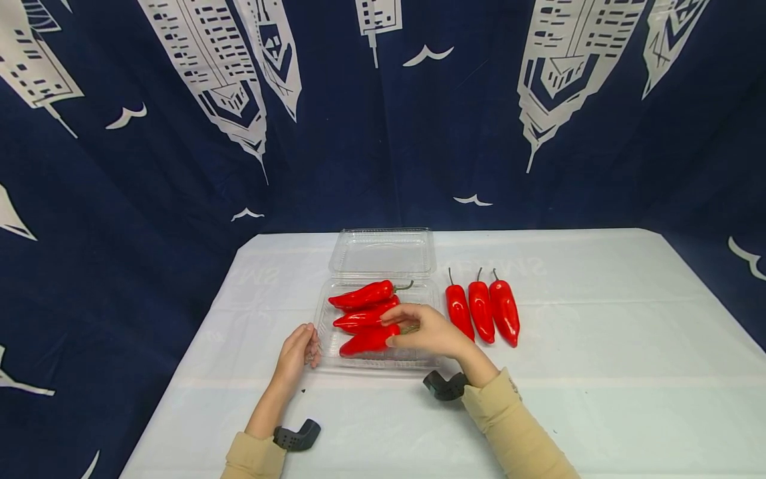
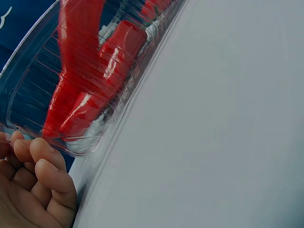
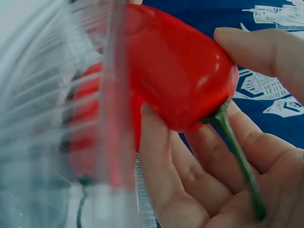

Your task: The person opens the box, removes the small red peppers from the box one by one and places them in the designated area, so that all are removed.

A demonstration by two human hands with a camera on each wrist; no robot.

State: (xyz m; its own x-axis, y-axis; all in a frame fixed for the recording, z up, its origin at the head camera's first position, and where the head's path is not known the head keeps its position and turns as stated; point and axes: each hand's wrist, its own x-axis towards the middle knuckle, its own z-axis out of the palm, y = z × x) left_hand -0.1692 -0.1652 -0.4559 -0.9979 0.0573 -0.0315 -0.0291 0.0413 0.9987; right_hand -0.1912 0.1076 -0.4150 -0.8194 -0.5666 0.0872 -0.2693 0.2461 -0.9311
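Head view: the right hand [image 1: 423,328] pinches 1 pepper [image 1: 366,341] in the tray [image 1: 426,293]; the left hand [image 1: 300,347] bends loosely at its left edge. Desk [image 1: 610,346] extends rightward past 3 peppers [image 1: 481,311].

Soft light brightens the table [image 1: 598,372]; the peppers [image 1: 505,313] glint. The right wrist view blurs the tray [image 3: 42,123] at nine o'clock; the left wrist's darkens toward four.

Left hand [image 1: 297,349] loosely curled; right hand [image 1: 426,329] pinching between thumb [image 3: 259,50] and fingers [image 3: 161,154].
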